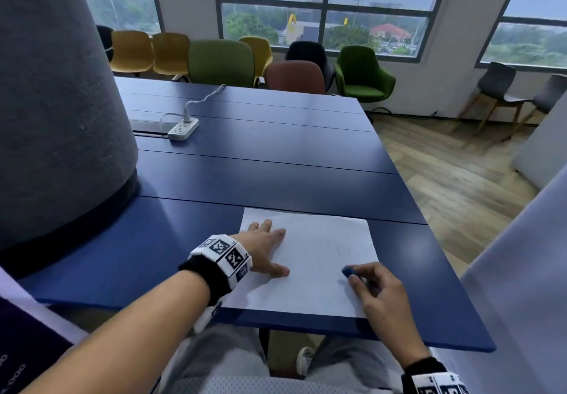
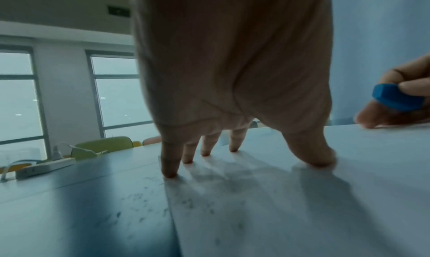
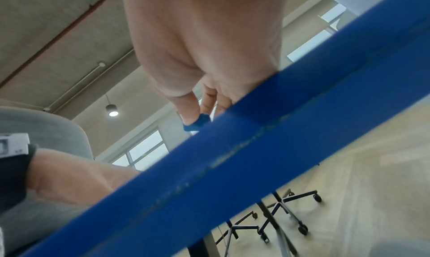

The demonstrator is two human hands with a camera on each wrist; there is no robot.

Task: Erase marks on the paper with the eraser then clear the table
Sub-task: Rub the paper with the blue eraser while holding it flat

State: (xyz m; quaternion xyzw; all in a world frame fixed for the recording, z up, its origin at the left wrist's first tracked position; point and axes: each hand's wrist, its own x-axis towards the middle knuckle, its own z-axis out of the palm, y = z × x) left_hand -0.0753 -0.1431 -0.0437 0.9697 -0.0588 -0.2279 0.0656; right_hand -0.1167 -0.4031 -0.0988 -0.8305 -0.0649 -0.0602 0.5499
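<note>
A white sheet of paper [image 1: 310, 258] lies at the near edge of the blue table [image 1: 276, 163]. My left hand [image 1: 264, 249] rests flat on the sheet's left side, fingers spread and straight; the left wrist view shows the fingertips [image 2: 171, 172] pressing down on the paper [image 2: 291, 196]. My right hand [image 1: 376, 286] sits at the sheet's right side and pinches a small blue eraser [image 1: 348, 271] between thumb and fingers. The eraser [image 2: 396, 99] is held just above the sheet. In the right wrist view the eraser [image 3: 196, 125] peeks over the table edge [image 3: 232, 160]. Faint pencil lines remain near the sheet's right.
A white power strip [image 1: 183, 129] with its cable lies on the far left of the table. A large grey felt column [image 1: 55, 111] stands at the left. Coloured chairs [image 1: 363, 74] line the window beyond the table. Eraser crumbs [image 2: 139, 202] speckle the table left of the sheet.
</note>
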